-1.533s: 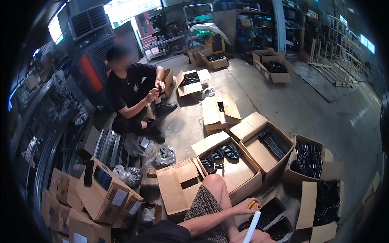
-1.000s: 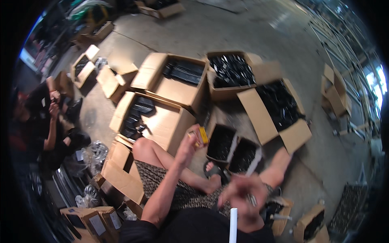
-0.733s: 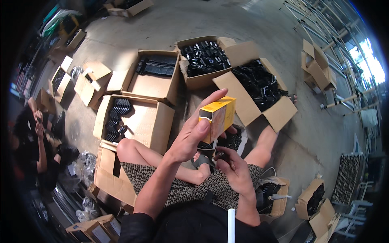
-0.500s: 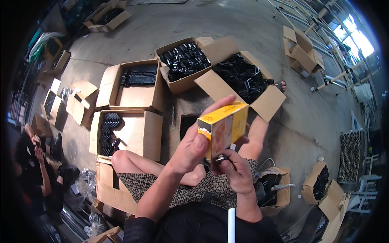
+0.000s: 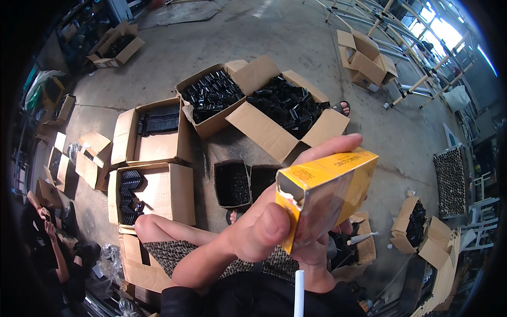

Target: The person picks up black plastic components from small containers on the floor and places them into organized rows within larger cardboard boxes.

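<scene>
My left hand (image 5: 264, 227) is closed around a yellow cigarette pack (image 5: 330, 187), raised close in front of me at a tilt. Its thumb presses the near side, and a finger stretches along the top. Torn paper shows at one corner of the pack. My right hand (image 5: 314, 256) is low behind the pack, which hides its fingers and anything in them. A white cigarette (image 5: 299, 293) sticks up at the bottom edge, apart from both hands.
Open cartons of black parts, such as this one (image 5: 187, 113), stand ahead and left. A small dark bin (image 5: 232, 205) sits nearer. Another person (image 5: 53, 238) works at the far left. Metal tubes (image 5: 406, 58) stand far right, and a carton (image 5: 364, 264) is beside my right arm.
My left hand and the pack have moved right and closer. The right hand, earlier seen holding a small shiny-topped thing, is now mostly behind the pack. The view has shifted.
</scene>
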{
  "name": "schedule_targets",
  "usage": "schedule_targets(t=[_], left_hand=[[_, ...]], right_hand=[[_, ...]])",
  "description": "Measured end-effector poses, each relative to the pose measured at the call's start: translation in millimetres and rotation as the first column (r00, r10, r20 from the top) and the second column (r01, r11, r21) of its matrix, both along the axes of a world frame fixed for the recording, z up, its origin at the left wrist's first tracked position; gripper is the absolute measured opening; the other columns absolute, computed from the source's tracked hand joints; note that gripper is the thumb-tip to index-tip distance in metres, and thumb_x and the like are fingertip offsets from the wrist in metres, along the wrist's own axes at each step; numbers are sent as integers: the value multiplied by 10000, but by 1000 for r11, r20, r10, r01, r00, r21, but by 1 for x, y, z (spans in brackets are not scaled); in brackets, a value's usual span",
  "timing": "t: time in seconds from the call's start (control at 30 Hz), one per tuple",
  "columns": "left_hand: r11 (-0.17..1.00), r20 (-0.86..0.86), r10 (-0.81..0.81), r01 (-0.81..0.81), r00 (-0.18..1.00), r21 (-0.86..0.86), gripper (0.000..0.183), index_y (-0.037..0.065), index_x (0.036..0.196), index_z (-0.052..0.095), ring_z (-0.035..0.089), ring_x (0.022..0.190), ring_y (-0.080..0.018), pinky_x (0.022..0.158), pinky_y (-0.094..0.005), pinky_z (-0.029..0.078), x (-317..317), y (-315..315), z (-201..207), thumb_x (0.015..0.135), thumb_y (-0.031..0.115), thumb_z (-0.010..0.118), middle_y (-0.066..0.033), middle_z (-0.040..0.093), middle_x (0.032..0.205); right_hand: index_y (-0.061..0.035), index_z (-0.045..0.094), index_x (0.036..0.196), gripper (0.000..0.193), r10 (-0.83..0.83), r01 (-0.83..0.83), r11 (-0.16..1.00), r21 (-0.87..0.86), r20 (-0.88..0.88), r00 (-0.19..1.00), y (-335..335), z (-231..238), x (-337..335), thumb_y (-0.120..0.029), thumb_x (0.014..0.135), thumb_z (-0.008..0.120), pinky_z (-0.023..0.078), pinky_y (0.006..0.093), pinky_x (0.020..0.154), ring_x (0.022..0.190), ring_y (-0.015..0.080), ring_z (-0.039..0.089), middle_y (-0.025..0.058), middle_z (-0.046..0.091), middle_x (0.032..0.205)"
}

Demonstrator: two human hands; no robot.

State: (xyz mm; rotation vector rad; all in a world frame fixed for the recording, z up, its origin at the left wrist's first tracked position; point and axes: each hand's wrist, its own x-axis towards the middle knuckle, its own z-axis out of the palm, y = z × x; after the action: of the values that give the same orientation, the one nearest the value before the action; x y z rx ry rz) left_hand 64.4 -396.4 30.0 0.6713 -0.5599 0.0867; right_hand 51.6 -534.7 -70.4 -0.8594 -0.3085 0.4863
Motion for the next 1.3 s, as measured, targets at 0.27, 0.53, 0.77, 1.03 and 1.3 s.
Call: schedule_targets(t=[0.27, 0.53, 0.77, 1.03, 1.3], left_hand=[[989, 66, -52, 60, 996, -135, 1331, 25, 1591, 138, 528, 1091, -199, 883, -358, 473, -2, -7, 2, 699, 934, 526, -127, 413, 1400], [949, -306, -85, 170, 948, 264, 1380, 13, 1598, 103, 545, 878, -195, 783, -316, 465, -35, 18, 59, 678, 987, 434, -119, 538, 1160], [839, 630, 543, -361, 555, -407, 1289, 41, 1599, 179, 585, 1039, -317, 960, -391, 464, 34, -52, -14, 731, 969, 396, -207, 449, 1465], [980, 257, 192, -173, 947, -94, 1215, 49, 1595, 192, 570, 1087, -310, 983, -394, 453, 6, -40, 34, 765, 901, 437, -198, 445, 1471], [990, 150, 140, -135, 979, -42, 1142, 58, 1591, 205, 556, 1135, -304, 1007, -396, 441, -10, -38, 50, 798, 833, 478, -189, 441, 1477]], right_hand=[[46, 375, 1464, 774, 94, -50, 981, -187, 234, 968, -5, 1, 9, -456, 945, 654, 531, 356, 902, 1119, 272, 616, 182, 576, 1335], [41, 408, 1416, 700, 115, -80, 990, -119, 317, 942, 14, 16, -13, -431, 955, 640, 517, 343, 858, 1052, 252, 601, 159, 574, 1258], [37, 438, 1374, 636, 81, -49, 994, -103, 339, 937, 10, 29, -10, -410, 963, 627, 506, 332, 820, 993, 234, 588, 138, 572, 1190], [33, 471, 1326, 566, -41, 77, 993, -91, 342, 939, -19, 46, -7, -386, 973, 612, 493, 319, 776, 926, 214, 574, 115, 570, 1113], [28, 505, 1278, 498, -94, 122, 990, -70, 315, 944, -24, 43, 5, -362, 982, 597, 480, 306, 733, 859, 194, 559, 92, 568, 1035]])
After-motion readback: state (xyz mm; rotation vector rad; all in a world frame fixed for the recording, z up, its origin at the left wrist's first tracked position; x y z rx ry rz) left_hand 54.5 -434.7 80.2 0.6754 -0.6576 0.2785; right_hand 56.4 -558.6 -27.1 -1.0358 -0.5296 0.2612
